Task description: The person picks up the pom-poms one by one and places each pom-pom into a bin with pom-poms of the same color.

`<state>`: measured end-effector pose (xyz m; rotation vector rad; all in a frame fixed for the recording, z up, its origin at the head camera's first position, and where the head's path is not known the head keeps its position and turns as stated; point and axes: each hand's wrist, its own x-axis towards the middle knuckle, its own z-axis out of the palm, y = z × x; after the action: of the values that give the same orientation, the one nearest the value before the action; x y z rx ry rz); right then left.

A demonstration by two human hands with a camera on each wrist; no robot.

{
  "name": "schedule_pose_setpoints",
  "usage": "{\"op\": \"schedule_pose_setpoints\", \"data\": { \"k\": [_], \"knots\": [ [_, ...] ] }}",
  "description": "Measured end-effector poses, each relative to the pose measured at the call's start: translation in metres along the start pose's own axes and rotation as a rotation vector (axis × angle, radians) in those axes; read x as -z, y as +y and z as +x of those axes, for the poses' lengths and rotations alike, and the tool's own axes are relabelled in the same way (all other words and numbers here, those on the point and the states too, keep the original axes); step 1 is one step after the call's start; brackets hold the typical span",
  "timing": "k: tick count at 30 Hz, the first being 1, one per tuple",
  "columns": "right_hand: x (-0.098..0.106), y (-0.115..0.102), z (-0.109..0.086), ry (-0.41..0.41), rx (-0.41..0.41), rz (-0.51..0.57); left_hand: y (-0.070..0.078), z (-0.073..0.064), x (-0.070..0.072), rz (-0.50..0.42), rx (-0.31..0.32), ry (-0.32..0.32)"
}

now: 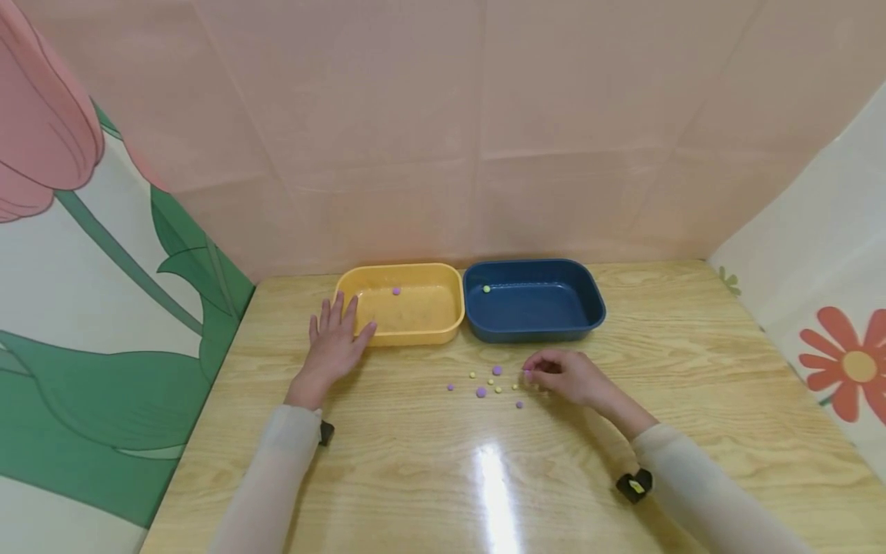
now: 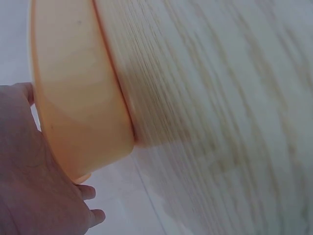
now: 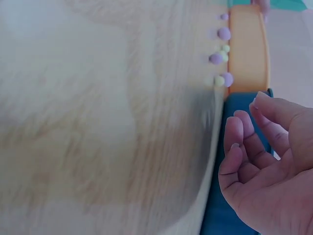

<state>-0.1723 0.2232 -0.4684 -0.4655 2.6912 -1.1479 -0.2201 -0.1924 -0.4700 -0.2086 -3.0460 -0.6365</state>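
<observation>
Our left hand (image 1: 332, 344) lies spread; our right hand (image 1: 571, 375) pinches a purple ball (image 1: 528, 374). We're seemingly picking up; lifting likely needs steadiness

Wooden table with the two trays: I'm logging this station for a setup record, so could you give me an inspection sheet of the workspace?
Surface: wood-grain table, with a streak of glare toward the front.
Job's things: yellow tray with one purple ball inside; blue tray with one yellow-green ball; loose purple balls and pale yellow balls in front.
Clutter: nothing seen.
Hands: left hand rests on the yellow tray's left end, fingers spread; right hand pinches a small purple ball.
Cables: nothing seen.
Surroundings: pink backdrop behind, tulip print left, red flower print right.
</observation>
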Motion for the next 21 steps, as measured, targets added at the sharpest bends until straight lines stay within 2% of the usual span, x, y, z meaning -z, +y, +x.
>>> {"op": "schedule_pose_setpoints", "data": {
  "k": [21],
  "knots": [
    [0.007, -0.028, 0.011, 0.009, 0.084, -0.045, 0.001, 0.000, 0.000, -0.001, 0.010, -0.020]
  ]
}}
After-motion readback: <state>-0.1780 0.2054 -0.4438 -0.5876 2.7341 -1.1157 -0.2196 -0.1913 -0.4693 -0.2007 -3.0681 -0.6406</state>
